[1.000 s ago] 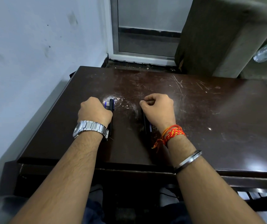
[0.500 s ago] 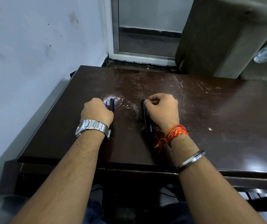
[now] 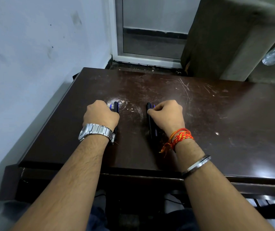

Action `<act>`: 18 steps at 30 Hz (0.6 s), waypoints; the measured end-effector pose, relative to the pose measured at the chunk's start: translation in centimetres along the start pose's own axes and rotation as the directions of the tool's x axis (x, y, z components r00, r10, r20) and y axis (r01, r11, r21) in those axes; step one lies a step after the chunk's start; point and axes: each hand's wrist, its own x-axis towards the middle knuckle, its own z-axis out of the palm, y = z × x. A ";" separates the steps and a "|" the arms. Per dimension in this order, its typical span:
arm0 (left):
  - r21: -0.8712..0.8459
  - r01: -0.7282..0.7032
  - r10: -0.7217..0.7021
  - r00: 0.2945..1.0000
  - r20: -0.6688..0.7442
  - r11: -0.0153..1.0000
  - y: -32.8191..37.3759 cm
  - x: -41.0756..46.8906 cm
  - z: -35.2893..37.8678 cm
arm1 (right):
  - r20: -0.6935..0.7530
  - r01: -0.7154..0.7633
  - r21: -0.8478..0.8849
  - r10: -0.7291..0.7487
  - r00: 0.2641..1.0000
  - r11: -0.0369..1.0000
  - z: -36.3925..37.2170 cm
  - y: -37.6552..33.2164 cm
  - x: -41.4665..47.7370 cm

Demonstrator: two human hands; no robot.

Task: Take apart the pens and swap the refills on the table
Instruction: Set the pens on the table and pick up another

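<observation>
Two hands on our table (image 3: 216,114): right hand (image 3: 166,115) pinches the right pen (image 3: 150,127); left hand (image 3: 101,115) fingers curl over the left pen (image 3: 116,106), grip hidden.

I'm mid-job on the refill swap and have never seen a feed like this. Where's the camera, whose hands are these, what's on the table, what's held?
There is no machine: a person works bare-handed, and the one current picture comes from a camera on their head, looking down. The left hand, by the wristwatch, lies curled beside the left black pen on the dark table. The right hand, by the red thread, lies curled beside the right black pen, thumb and forefinger against it. A bit of blue shows by each pen. Curled fingers hide each grip, so I cannot tell whether either pen is truly held.
</observation>
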 end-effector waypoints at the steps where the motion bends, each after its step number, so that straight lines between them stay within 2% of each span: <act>1: -0.002 -0.001 0.001 1.000 -0.013 1.000 0.1 0.0 -0.1 | 0.014 0.002 -0.030 -0.002 1.000 1.000 0.3 0.0 0.0; 5: -0.012 -0.029 0.028 0.997 -0.066 1.000 0.6 -0.4 -0.2 | 0.084 0.020 -0.178 -0.006 0.996 0.984 1.6 0.0 0.2; 8: -0.036 -0.110 0.104 0.986 -0.129 0.993 1.2 -0.8 0.2 | 0.080 0.037 -0.152 -0.025 0.996 0.988 1.6 0.0 0.2; 10: -0.145 -0.173 0.157 0.981 -0.112 0.974 1.7 -1.1 0.6 | 0.046 0.041 -0.041 -0.039 0.998 0.998 1.3 -0.2 0.1; 14: -0.513 -0.169 0.258 0.960 0.107 0.842 3.1 -2.1 1.9 | 0.014 0.007 0.267 -0.011 1.000 0.964 1.1 -0.7 0.0; 18: -0.595 -0.187 0.328 0.935 0.136 0.781 3.4 -2.4 2.7 | 0.050 -0.058 0.506 0.037 0.998 0.860 1.5 -1.0 0.0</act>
